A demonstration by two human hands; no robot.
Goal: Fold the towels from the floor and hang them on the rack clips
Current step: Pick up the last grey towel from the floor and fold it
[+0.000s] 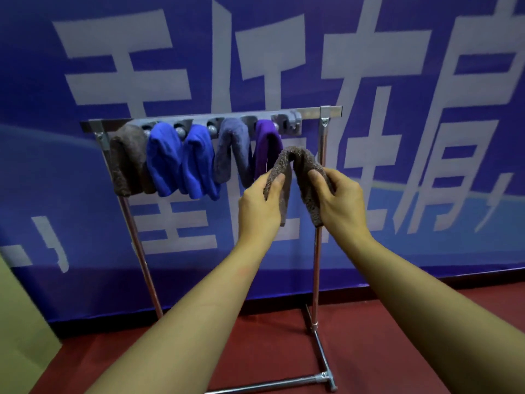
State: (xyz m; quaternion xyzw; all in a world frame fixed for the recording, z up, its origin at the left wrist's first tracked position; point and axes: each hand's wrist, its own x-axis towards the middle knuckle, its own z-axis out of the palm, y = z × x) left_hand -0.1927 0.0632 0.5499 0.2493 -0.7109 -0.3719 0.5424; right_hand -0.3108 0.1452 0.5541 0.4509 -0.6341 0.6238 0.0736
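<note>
A folded brown-grey towel (297, 160) arches between my two hands in front of the rack's right part. My left hand (260, 204) pinches its left end and my right hand (339, 201) grips its right end. It sits just below the rightmost grey clip (289, 122), which holds nothing. On the metal rack (315, 110) hang a brown towel (127, 163), two blue towels (166, 157) (199, 163), a grey towel (234, 150) and a purple towel (267, 146), each caught in a clip.
The rack stands on a dark red floor (255, 348) against a blue banner (426, 251) with large white characters. Its right post (316, 268) and base bar (322, 352) lie between my forearms. A tan panel (20, 322) fills the lower left corner.
</note>
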